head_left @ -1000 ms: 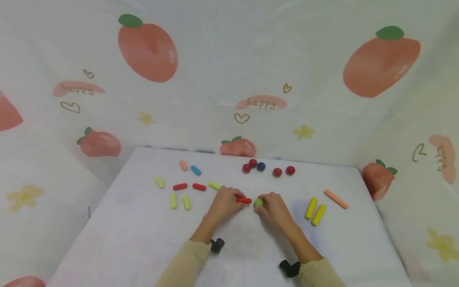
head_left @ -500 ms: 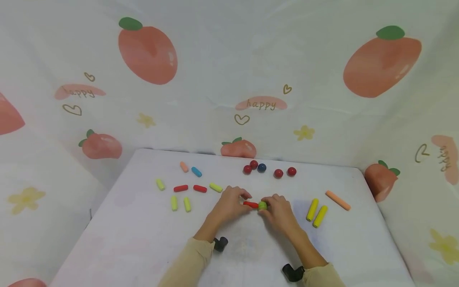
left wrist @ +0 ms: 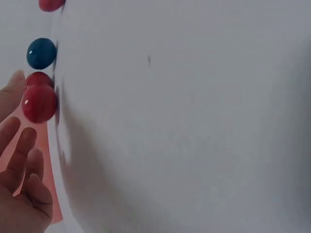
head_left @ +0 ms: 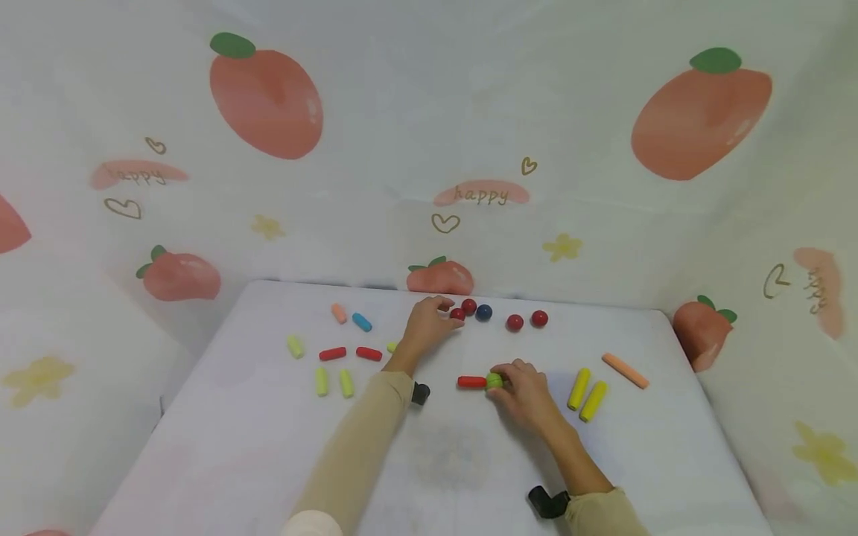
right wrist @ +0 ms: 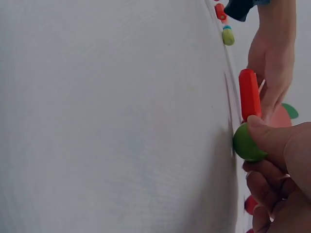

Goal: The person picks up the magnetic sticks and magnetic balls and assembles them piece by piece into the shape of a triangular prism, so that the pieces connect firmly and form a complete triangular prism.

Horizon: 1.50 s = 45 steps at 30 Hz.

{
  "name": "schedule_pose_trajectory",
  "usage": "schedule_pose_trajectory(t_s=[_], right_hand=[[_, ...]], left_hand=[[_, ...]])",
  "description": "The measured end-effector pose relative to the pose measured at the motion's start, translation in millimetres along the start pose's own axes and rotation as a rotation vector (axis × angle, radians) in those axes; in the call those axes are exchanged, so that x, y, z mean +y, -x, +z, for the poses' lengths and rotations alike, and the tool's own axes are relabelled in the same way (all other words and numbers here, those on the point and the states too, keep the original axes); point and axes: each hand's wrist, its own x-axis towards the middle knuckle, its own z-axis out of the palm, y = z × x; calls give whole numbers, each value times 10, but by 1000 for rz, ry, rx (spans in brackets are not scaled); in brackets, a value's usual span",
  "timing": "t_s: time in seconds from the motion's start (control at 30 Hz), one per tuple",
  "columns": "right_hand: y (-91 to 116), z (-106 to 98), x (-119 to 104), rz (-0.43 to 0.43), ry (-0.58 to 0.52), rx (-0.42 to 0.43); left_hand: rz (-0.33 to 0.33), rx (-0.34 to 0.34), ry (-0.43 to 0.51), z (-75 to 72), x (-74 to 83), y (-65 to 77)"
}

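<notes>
My left hand (head_left: 426, 327) is at the back of the table beside a small red ball (head_left: 457, 315). In the left wrist view its thumb and fingers are spread around the near side of the red ball (left wrist: 40, 104), with a gap visible. My right hand (head_left: 526, 393) pinches a green ball (head_left: 494, 381) between thumb and fingers at mid-table. A short red stick (head_left: 471, 382) lies end-on against the green ball; whether they are joined I cannot tell. The right wrist view shows the red stick (right wrist: 250, 94) in line with the green ball (right wrist: 247, 142).
A dark blue ball (head_left: 484, 313) and more red balls (head_left: 515, 322) sit along the back. Short red, pale green, blue and orange sticks lie left. Two yellow sticks (head_left: 593, 402) and a longer orange stick (head_left: 625, 371) lie right.
My left hand has let go of the red stick and moved away to the red ball at the back. The stick and green ball came together; my right hand keeps its hold.
</notes>
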Motion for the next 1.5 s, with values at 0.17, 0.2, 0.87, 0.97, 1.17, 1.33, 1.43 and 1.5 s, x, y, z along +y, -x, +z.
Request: schedule_pose_trajectory(t_s=[0.17,0.2,0.87,0.97,1.17,1.33,1.43,1.5], right_hand=[[-11,52,-36,-3,-19,-3],[-15,63,-35,-3,-15,-4],[-39,13,-37,33,-4,-20],[-36,9,-38,42,3,-16],[-30,18,-36,49,6,-16],[-28,18,-44,39,5,-17],[-28,11,-47,34,7,-15],[-26,10,-45,37,8,-18]], left_hand=[[-10,10,-89,40,-19,-23],[-12,8,-99,44,-25,-19],[-73,-183,-8,-277,-107,922],[-91,-185,14,-240,-115,1022],[-103,-189,18,-124,-114,1111],[-98,-183,-23,-89,-78,1137],[-78,-184,-30,-115,-87,1139],[-76,-177,-24,-168,-116,1133]])
